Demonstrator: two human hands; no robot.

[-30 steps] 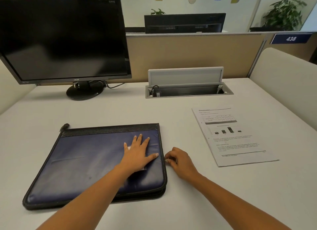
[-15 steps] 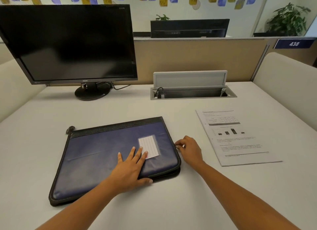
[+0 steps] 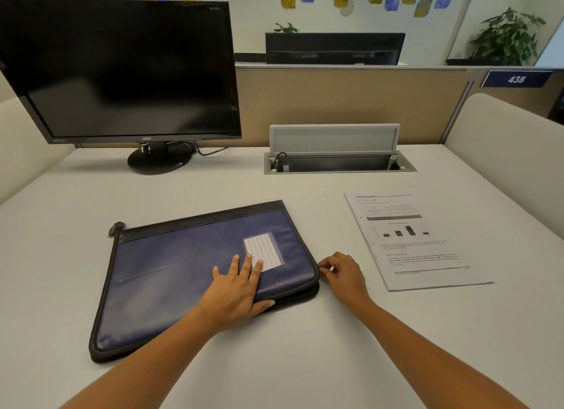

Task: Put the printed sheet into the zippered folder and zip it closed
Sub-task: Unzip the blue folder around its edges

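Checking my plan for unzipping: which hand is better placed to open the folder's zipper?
The right hand: its fingertips pinch the zippered folder's right edge; the left hand lies flat on the cover, steadying it.

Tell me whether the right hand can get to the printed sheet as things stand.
Probably yes. The right hand pinches the corner of the folder; the printed sheet lies flat just to its right, only bare desk between them.

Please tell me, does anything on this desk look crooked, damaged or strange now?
Only the zippered folder stands out: it lies askew on the desk, its right end turned farther away. The printed sheet is slightly tilted too. Nothing looks spilled or damaged.
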